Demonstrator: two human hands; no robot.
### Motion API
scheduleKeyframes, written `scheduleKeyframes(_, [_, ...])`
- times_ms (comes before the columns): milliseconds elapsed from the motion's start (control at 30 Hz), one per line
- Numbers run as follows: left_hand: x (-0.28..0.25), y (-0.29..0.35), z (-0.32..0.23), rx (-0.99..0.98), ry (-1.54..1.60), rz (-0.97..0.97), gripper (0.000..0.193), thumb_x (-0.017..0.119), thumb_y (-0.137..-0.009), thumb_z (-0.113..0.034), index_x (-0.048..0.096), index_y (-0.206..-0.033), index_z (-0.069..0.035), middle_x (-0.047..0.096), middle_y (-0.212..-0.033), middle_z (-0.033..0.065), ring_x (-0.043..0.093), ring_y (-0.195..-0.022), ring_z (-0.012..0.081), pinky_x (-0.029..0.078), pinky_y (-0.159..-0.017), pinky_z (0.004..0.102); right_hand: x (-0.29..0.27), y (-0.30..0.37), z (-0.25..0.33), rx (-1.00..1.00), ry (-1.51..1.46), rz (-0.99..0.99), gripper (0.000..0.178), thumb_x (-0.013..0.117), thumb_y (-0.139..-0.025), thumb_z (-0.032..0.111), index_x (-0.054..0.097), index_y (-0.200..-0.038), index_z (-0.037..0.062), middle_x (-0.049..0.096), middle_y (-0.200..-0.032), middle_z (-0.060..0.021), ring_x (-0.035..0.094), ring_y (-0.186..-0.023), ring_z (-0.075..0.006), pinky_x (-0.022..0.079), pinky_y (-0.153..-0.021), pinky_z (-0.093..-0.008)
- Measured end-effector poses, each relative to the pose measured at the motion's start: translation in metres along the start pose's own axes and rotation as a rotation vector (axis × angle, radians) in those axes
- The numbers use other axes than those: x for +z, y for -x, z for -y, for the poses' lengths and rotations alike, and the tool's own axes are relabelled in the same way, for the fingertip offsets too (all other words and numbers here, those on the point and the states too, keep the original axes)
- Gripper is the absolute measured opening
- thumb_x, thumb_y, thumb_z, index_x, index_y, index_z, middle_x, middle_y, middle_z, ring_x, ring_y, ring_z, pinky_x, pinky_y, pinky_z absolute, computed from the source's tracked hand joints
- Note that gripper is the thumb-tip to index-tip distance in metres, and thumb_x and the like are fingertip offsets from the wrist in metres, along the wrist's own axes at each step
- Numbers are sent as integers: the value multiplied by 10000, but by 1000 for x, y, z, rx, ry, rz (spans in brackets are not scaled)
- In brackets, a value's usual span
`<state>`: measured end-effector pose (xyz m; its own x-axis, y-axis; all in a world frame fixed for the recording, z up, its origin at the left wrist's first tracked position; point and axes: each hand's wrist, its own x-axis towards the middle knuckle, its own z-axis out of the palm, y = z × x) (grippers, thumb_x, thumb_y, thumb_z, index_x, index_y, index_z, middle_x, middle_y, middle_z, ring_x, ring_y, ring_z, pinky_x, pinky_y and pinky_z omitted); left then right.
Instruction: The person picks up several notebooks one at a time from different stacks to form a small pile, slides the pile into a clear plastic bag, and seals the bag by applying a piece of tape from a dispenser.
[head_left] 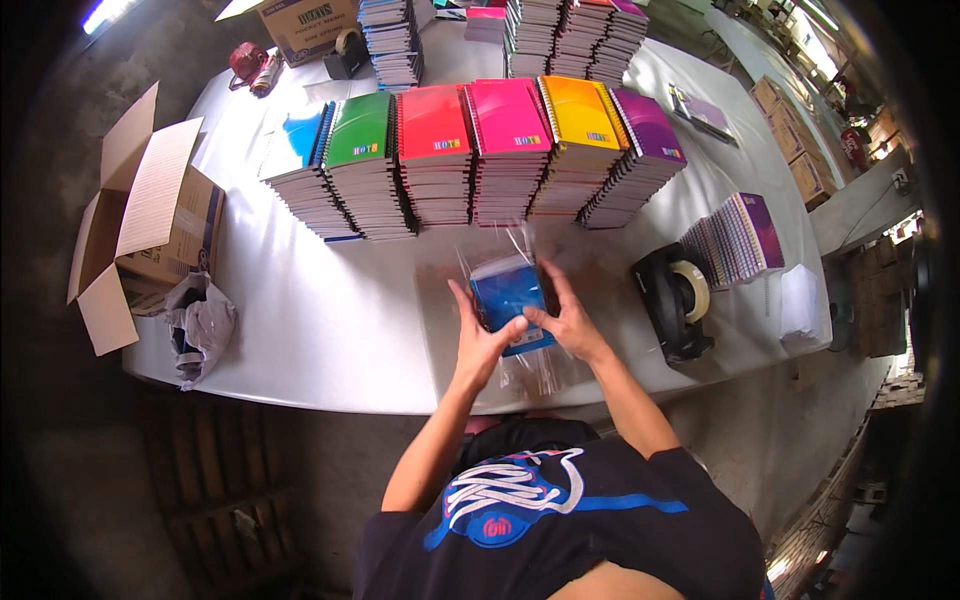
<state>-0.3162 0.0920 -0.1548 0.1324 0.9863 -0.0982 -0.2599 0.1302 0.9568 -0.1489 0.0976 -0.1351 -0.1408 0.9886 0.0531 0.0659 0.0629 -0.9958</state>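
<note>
A blue notebook bundle [507,291] lies in front of me at the table's near side, in a clear plastic wrapper [530,378] whose loose ends stick out beyond its far and near edges. My left hand [480,338] grips its left side, with the thumb on the blue cover. On the right side, my right hand [569,318] holds it, thumb also pressed on the cover and fingers along the edge. How many notebooks are inside cannot be made out. Just beyond stands a row of spiral notebook stacks [433,140] in blue, green, red, pink, yellow and purple.
To the right are a black tape dispenser [672,305] and a leaning row of purple notebooks [735,240]. An opened cardboard box [165,235] and a plastic bag [203,325] sit at the left. More notebook stacks [390,45] and another carton [308,28] stand at the back.
</note>
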Motion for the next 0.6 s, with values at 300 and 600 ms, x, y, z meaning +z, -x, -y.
scheduleKeyframes(300, [12, 42, -16, 301, -391, 6, 1350, 881, -559, -333, -68, -1452, 21, 59, -1521, 209, 244, -1366, 295, 261, -1101, 400, 18, 28, -3, -156, 27, 30, 1253, 865, -558, 165, 30, -1487, 70, 158, -1520, -189, 213, -1392, -276, 213, -1126, -384])
scheduleKeyframes(600, [16, 37, -38, 203, -510, 51, 1473, 892, -498, -457, -134, -1430, 43, 133, -1455, 273, 226, -1355, 352, 224, -1110, 399, 18, 25, 2, -104, 140, -21, 1280, 875, -568, 108, -31, -1465, -4, 262, -1457, -188, 330, -1315, -255, 268, -1099, -360])
